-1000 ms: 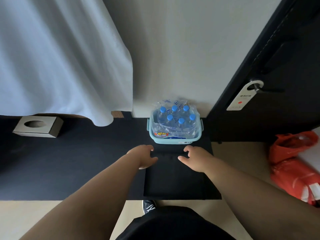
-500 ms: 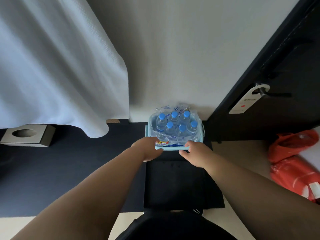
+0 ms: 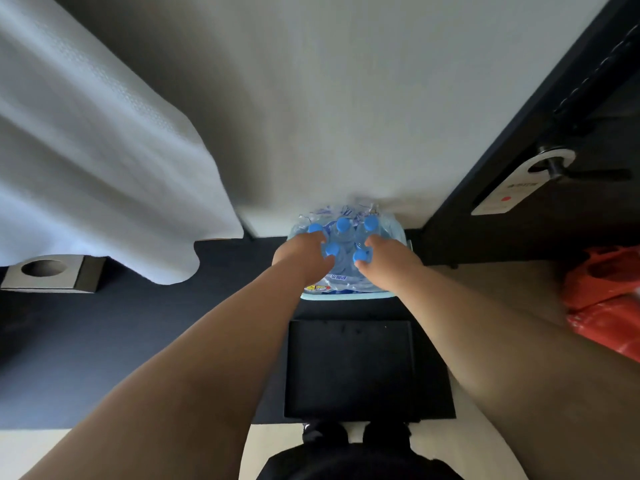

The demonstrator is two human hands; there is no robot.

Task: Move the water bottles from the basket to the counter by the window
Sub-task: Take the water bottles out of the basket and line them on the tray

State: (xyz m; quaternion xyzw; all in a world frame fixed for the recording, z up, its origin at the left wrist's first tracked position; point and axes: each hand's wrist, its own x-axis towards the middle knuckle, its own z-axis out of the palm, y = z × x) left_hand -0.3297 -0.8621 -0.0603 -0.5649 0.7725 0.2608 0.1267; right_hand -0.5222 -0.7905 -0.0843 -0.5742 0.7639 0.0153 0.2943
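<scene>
Head view: shrink-wrapped water bottles (image 3: 346, 237) sit in pale blue basket (image 3: 346, 296) on dark counter (image 3: 138, 341) against wall. Left hand (image 3: 304, 254) and right hand (image 3: 384, 254) flank the pack, fingers curled onto it, likely to lift it whole; firm grasp unclear.

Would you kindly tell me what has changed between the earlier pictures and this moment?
Both hands moved forward, from the black tray to the basket's near rim, and now onto the shrink-wrapped pack of water bottles. The left hand and right hand rest among the blue caps; a firm grip cannot be confirmed. The basket, pack, tissue box and red bag stayed in place.
</scene>
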